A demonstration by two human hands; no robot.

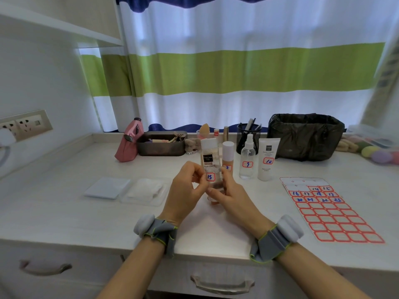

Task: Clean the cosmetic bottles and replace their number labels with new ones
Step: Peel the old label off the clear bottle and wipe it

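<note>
Both hands hold a clear bottle [210, 156] with a white cap and a black brand label, upright above the table's middle. A red-bordered sticker [210, 176] marked 13 sits on its lower front. My left hand [187, 186] has its fingers curled at the bottle's left side, thumb at the sticker's edge. My right hand [228, 193] grips the bottle's lower right. Behind stand a peach bottle [228, 155], a clear spray bottle [247, 158] and a white tube [267, 158], each with a numbered sticker. A label sheet [330, 210] lies at the right.
Wipe packets [108, 187] [145, 190] lie at the left. Along the back are a pink pouch [129, 141], a brown tray [162, 143], a mesh pen cup [248, 132] and a bin lined with a black bag [306, 134]. Drawer handles [222, 284] sit below the table edge.
</note>
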